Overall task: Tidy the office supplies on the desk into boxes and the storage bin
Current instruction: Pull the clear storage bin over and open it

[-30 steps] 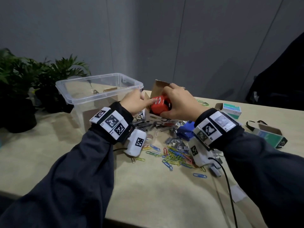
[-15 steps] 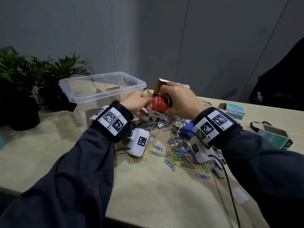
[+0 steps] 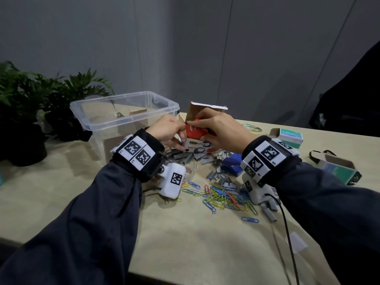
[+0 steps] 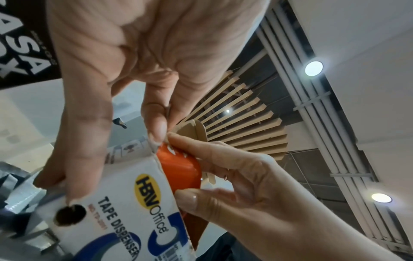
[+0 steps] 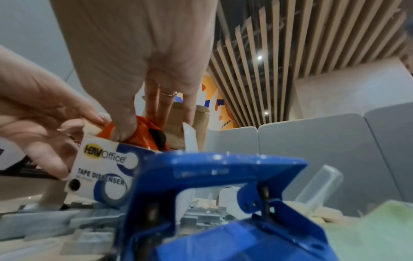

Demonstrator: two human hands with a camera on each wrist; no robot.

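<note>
clearly the red plastic tape dispenser (image 3: 195,130) is halfway into its white printed cardboard box (image 3: 197,145), which stands on the pale wooden surface (image 3: 185,233) at about 12 o'clock of the loose pile of coloured paper clips (image 3: 224,197). the right hand (image 3: 222,130) has its fingers (image 5: 125,130) curled over the dispenser, pressing it down through the open top; the left hand (image 3: 166,130) grips the box wall and pinches its brown flap (image 4: 190,130) aside, likely so the mouth stays clear and the box does not slide. the clear plastic storage bin (image 3: 125,112) waits at 10 o'clock.
</note>
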